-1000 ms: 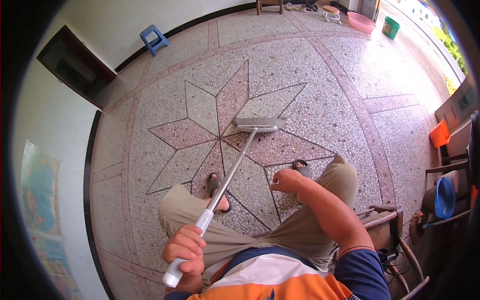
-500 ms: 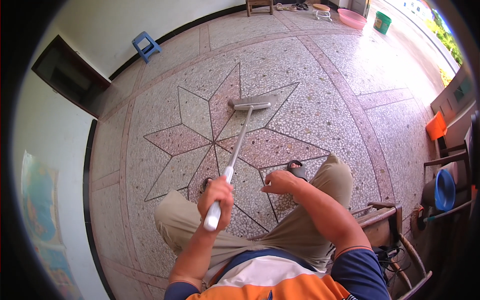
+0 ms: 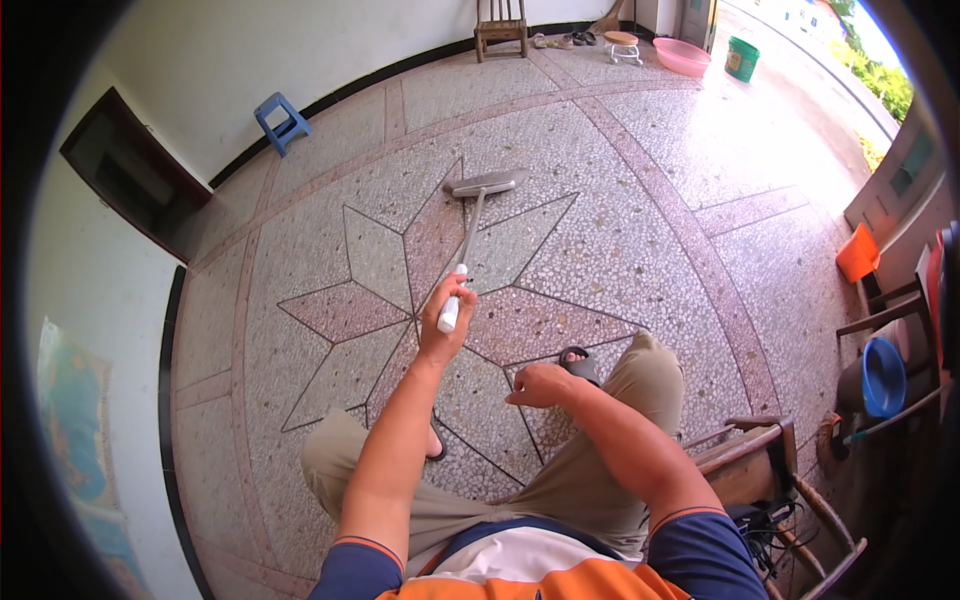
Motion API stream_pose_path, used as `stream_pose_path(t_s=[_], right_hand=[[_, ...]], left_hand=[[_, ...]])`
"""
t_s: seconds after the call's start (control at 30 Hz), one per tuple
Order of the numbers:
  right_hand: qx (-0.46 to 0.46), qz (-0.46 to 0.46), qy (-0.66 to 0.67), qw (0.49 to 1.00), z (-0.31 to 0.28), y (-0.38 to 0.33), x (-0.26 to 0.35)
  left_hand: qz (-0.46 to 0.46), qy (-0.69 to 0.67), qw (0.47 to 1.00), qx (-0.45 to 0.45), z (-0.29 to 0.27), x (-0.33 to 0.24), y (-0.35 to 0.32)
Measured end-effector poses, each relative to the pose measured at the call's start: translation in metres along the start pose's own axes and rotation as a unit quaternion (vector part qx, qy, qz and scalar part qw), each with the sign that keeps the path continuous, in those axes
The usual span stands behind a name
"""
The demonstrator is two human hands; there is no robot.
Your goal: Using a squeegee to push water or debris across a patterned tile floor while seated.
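Note:
My left hand [image 3: 445, 318] is wrapped round the white grip of a long-handled tool [image 3: 471, 238] with a silver pole. The arm reaches forward over the floor. At the tool's far end is a wide, flat grey head [image 3: 486, 183], over the star pattern in the floor; whether it is a mop or a brush I cannot make out. My right hand [image 3: 541, 385] hangs by my right knee with fingers curled in loosely, and nothing shows in it. Below it on the floor is my right foot in a dark sandal [image 3: 580, 365].
A blue stool [image 3: 282, 122], a wooden chair [image 3: 500, 35], a round stool [image 3: 622, 44], a pink basin [image 3: 683, 57] and a green bucket [image 3: 741, 60] stand along the far side. To my right are a wooden seat [image 3: 745, 458], a blue basin [image 3: 884, 378] and an orange container [image 3: 857, 253].
My left hand has pushed the tool forward, away from me, and the arm is straighter. The tool's head is farther off. My right hand stays by the knee.

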State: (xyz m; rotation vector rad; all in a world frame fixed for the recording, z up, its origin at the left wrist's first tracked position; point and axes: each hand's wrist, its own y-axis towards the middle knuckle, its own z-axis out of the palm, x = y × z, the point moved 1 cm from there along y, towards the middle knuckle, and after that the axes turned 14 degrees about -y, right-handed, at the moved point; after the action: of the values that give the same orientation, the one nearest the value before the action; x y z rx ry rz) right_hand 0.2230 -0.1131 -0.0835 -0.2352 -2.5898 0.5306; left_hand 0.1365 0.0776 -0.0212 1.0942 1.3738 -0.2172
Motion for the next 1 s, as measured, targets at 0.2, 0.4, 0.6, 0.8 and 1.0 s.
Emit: stream_pose_path(t_s=[0.2, 0.4, 0.6, 0.8, 1.0], right_hand=[[0.008, 0.007, -0.001, 1.0, 0.001, -0.001, -0.001], [-0.012, -0.002, -0.004, 1.0, 0.008, 0.0, -0.005], [0.011, -0.013, -0.02, 1.0, -0.001, -0.008, 0.006], [0.025, 0.011, -0.027, 0.999, 0.001, -0.011, 0.005], [0.017, 0.008, -0.021, 1.0, -0.001, -0.01, 0.009]], left_hand=[[-0.035, -0.013, 0.997, -0.064, -0.006, -0.003, -0.051], [-0.06, -0.002, 0.997, -0.045, -0.025, -0.075, -0.13], [0.036, 0.049, 0.998, 0.014, -0.05, -0.187, -0.166], [0.145, -0.122, 0.978, -0.083, -0.051, -0.253, -0.169], [0.164, -0.119, 0.979, -0.031, -0.031, -0.236, -0.15]])
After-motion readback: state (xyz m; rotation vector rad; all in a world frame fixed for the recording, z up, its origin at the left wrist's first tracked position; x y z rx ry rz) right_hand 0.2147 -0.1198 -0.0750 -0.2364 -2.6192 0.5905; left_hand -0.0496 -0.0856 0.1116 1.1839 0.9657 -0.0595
